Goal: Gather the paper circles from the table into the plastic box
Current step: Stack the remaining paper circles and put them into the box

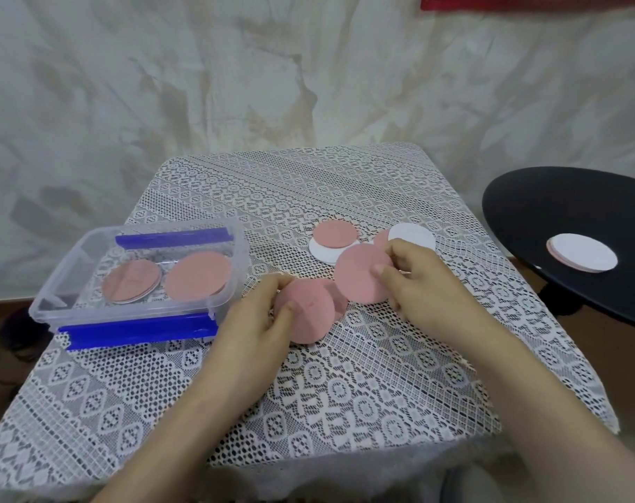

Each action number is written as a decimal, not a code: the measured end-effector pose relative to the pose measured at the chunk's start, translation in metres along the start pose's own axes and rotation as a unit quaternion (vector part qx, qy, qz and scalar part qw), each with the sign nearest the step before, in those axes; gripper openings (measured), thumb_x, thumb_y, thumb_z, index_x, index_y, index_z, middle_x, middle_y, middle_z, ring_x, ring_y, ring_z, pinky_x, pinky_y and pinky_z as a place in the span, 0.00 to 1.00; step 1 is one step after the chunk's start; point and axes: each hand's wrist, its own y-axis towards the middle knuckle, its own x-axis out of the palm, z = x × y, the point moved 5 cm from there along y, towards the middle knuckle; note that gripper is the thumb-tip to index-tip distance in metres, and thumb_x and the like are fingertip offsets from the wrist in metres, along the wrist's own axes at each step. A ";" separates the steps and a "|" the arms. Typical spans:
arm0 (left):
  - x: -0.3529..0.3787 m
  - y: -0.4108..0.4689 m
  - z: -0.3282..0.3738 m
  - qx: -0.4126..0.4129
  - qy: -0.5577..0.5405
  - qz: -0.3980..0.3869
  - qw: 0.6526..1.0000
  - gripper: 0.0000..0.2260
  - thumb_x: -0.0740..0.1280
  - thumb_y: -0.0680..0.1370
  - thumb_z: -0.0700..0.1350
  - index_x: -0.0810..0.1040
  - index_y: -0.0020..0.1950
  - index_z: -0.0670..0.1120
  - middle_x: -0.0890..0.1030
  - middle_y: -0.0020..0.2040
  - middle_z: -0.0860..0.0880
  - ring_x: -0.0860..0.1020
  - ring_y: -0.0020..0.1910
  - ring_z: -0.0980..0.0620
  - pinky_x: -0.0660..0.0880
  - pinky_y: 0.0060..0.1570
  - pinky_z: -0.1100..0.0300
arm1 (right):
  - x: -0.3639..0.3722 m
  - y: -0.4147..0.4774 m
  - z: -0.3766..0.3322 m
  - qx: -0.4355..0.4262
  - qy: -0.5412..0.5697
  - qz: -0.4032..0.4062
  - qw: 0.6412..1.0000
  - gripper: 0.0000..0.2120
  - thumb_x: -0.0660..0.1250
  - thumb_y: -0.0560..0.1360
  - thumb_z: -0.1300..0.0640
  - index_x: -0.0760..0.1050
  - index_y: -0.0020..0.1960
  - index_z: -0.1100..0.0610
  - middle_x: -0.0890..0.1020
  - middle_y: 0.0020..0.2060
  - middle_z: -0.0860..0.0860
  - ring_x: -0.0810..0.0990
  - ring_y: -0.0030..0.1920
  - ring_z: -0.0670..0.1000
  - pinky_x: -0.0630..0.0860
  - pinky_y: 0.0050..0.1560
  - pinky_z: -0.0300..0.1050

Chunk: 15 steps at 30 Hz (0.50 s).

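Forearms reach in from the near edge over the lace tablecloth; the left hand, fingers curled, pinches a pink paper circle; just right, the right hand pinches a second pink circle by its right rim, thumb on top; beyond lie a far pink circle overlapping a white one, and a white circle; at left, the clear plastic box holds boxed pink circles.

Box on table, L side; two circle stacks side by side in it; R of box, L hand holds front circle, R hand mid circle just behind (edges nearly meet); loose circles behind those; side stand far R w/ lone stack on it
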 end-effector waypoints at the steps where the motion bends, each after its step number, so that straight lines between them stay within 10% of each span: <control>1: 0.000 -0.001 0.000 -0.002 -0.004 -0.001 1.000 0.08 0.60 0.83 0.48 0.74 0.58 0.60 0.77 0.34 0.60 0.75 0.32 0.61 0.69 0.32 0.62 | 0.000 -0.003 -0.001 0.002 0.011 -0.012 1.000 0.07 0.62 0.83 0.56 0.74 0.46 0.52 0.78 0.28 0.42 0.74 0.28 0.43 0.73 0.34 0.44; 10: 0.003 -0.014 0.018 0.034 -0.068 -0.029 0.997 0.09 0.57 0.85 0.48 0.75 0.57 0.59 0.78 0.33 0.53 0.74 0.29 0.60 0.71 0.29 0.66 | 0.030 -0.028 -0.012 -0.022 0.034 -0.081 0.996 0.02 0.68 0.79 0.51 0.79 0.49 0.47 0.79 0.36 0.44 0.80 0.29 0.51 0.80 0.35 0.60; 15: -0.007 -0.021 0.018 0.081 -0.017 -0.008 0.997 0.09 0.65 0.81 0.50 0.76 0.60 0.60 0.82 0.49 0.60 0.81 0.43 0.54 0.80 0.44 0.48 | 0.034 -0.039 -0.022 -0.093 -0.061 -0.047 0.993 0.08 0.68 0.78 0.45 0.75 0.43 0.47 0.76 0.31 0.37 0.72 0.29 0.41 0.66 0.32 0.37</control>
